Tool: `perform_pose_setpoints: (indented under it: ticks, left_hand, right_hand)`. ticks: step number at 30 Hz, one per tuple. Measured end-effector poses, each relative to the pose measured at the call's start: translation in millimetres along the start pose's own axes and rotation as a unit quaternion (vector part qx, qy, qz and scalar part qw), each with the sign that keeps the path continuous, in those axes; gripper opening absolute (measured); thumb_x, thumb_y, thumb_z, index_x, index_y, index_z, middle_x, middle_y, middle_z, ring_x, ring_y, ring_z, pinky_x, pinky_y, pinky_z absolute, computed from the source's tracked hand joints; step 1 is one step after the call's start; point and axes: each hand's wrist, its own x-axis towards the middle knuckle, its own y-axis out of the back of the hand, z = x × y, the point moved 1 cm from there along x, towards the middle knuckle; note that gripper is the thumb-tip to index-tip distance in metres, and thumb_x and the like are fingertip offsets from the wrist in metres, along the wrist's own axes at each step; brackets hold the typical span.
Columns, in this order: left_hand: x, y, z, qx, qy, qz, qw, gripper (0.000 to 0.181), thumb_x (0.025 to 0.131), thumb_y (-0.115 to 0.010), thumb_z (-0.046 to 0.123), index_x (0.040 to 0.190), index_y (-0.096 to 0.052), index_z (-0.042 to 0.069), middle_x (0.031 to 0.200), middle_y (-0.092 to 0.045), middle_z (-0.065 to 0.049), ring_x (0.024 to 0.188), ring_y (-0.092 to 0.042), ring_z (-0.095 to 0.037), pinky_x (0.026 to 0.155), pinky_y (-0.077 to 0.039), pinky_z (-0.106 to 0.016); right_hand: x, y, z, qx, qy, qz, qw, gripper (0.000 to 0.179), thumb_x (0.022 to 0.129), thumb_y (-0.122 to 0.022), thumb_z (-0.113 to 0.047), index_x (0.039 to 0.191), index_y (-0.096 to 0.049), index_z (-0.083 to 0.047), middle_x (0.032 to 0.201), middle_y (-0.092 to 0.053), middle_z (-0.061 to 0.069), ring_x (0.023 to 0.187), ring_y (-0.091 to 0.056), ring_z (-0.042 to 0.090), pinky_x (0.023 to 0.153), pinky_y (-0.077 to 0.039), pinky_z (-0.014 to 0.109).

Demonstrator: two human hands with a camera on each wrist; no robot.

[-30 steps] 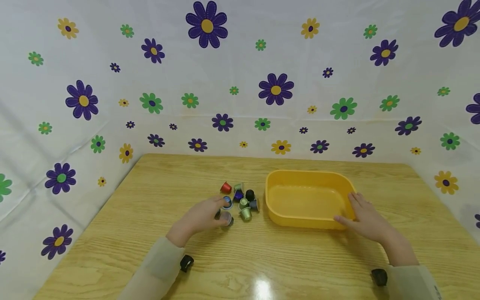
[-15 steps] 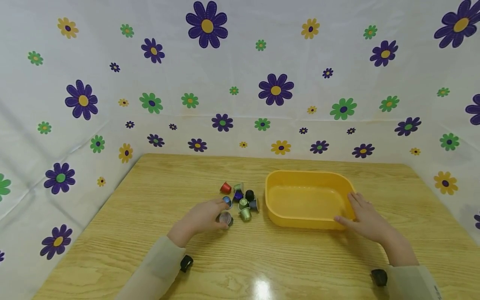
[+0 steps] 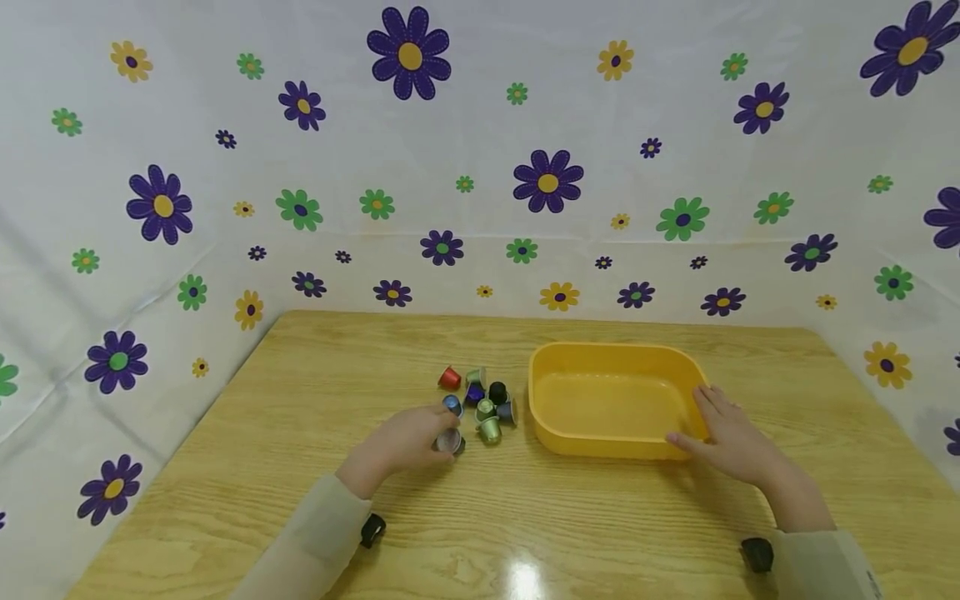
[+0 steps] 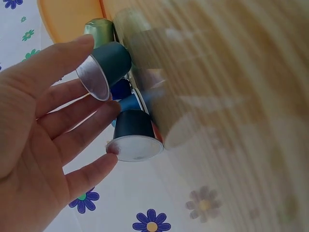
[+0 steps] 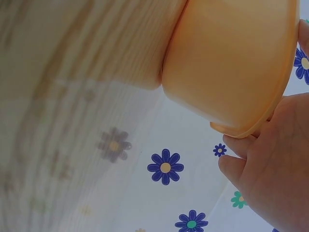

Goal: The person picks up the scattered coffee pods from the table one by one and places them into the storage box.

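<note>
Beside a small group of coffee capsules is my left hand, thumb and fingers spread loosely around a dark green capsule. That capsule lies on its side, its silver lid turned to the palm. The little fingertip meets the lid of a dark capsule, which the hand covers in the head view. My right hand holds the near right corner of a yellow plastic tub, thumb and fingers on its rim; in the right wrist view some fingertips show just outside the rim.
Behind and right of the left hand lie a red capsule, a blue capsule, a black capsule, a light green capsule and several others. All rest on the wooden table. A flowered cloth hangs behind and at the sides.
The left thumb has shifted slightly toward the person beside the dark green capsule. Its fingers now cover the other dark capsule. The right hand and the tub have stayed put.
</note>
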Motion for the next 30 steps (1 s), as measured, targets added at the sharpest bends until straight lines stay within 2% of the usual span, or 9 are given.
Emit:
perform_pose_setpoints:
  ticks: [14,23,30]
  left_hand:
    - [-2.5,3.4,1.9,0.013,-0.008,0.016,0.9997,0.029,0.069,-0.057,0.021,0.095,-0.053,0.007,0.087,-0.05,0.001,0.07,-0.048,-0.009,0.058,-0.04,-0.025]
    - [-3.3,4.6,3.0,0.002,0.005,0.002,1.0,0.034,0.069,-0.057,0.022,0.099,-0.052,0.006,0.092,-0.05,-0.001,0.073,-0.049,-0.011,0.06,-0.04,-0.026]
    - [-2.1,3.1,2.7,0.014,-0.004,0.008,0.9999,0.031,0.069,-0.057,0.021,0.096,-0.053,0.007,0.089,-0.051,0.001,0.071,-0.049,-0.01,0.06,-0.04,-0.025]
  right_hand:
    - [1.8,-0.8,2.0,-0.001,0.001,0.002,1.0,0.083,0.074,-0.041,-0.05,0.123,-0.007,0.009,0.126,-0.004,0.026,0.112,0.001,0.038,0.084,-0.006,0.052]
    - [0.9,-1.3,2.3,-0.001,-0.005,0.0,1.0,0.084,0.074,-0.041,-0.05,0.123,-0.006,0.008,0.126,-0.004,0.025,0.112,0.001,0.038,0.084,-0.006,0.053]
    - [-0.8,-0.8,1.3,0.001,-0.007,-0.003,1.0,0.084,0.074,-0.04,-0.05,0.123,-0.005,0.008,0.126,-0.002,0.025,0.112,0.001,0.038,0.084,-0.006,0.053]
